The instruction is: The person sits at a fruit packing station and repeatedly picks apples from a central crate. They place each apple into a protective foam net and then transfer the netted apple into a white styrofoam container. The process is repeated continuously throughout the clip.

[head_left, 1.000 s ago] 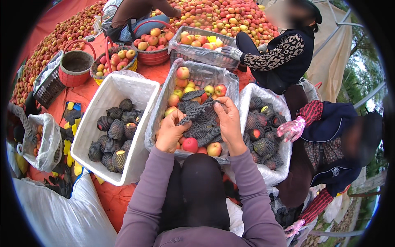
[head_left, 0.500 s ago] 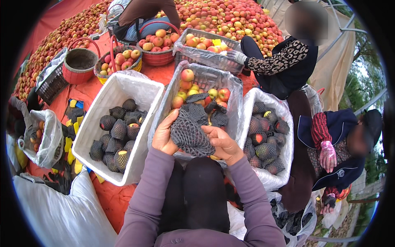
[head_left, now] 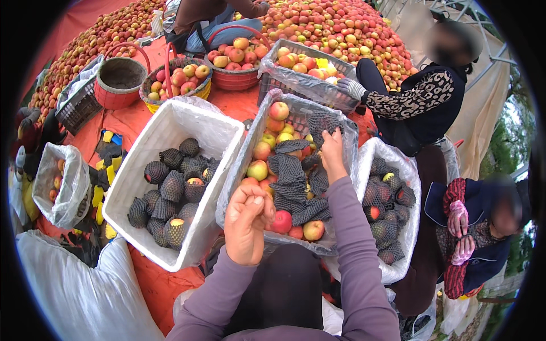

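Note:
My right hand reaches over the far right part of the plastic-lined crate in front of me. Its fingers are closed on a dark foam net sleeve. Above the crate's near left side, my left hand is raised with curled fingers, and nothing shows in it. Inside the crate lie loose red and yellow apples, partly covered by a heap of dark net sleeves.
Netted apples lie in the white bin to the left and the lined white bin to the right. Baskets and another crate stand beyond, before a large apple pile. Two people sit at the right.
My hands have separated. The right has moved away to the crate's far right with a net sleeve; the left has drawn back toward me, fingers curled. The view has shifted slightly.

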`<action>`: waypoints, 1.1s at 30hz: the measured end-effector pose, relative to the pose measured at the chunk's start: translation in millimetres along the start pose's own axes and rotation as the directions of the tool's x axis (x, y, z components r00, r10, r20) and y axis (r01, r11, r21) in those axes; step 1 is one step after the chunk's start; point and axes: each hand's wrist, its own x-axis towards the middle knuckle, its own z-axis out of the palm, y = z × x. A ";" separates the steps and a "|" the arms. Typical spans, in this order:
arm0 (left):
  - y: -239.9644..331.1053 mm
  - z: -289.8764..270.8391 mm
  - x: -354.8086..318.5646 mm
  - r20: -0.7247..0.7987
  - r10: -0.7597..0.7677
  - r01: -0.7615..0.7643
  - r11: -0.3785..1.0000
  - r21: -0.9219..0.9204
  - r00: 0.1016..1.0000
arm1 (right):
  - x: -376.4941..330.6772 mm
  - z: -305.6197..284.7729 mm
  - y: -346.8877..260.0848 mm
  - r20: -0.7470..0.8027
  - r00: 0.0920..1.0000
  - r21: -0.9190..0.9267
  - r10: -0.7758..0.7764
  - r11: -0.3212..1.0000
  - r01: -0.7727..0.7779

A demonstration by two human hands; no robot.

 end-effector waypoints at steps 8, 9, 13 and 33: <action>0.5 -12.1 16.7 -0.010 -0.246 0.244 0.966 -0.083 0.969 | 92.2 83.6 143.0 0.028 0.999 -0.743 0.019 0.669 0.008; 2.0 -13.1 17.8 -0.025 -0.251 0.248 0.965 -0.088 0.968 | 93.1 98.2 146.8 -0.038 0.999 -0.725 -0.003 0.688 -0.025; -1.0 -19.4 25.7 -0.086 -0.261 0.257 0.965 -0.054 0.962 | 91.3 109.9 148.9 -0.181 0.982 -0.650 -0.062 0.756 -0.072; 11.1 -5.7 -42.4 0.292 -0.403 0.420 0.908 0.005 0.867 | -205.2 25.5 -169.5 0.873 0.486 0.372 0.037 0.593 -0.714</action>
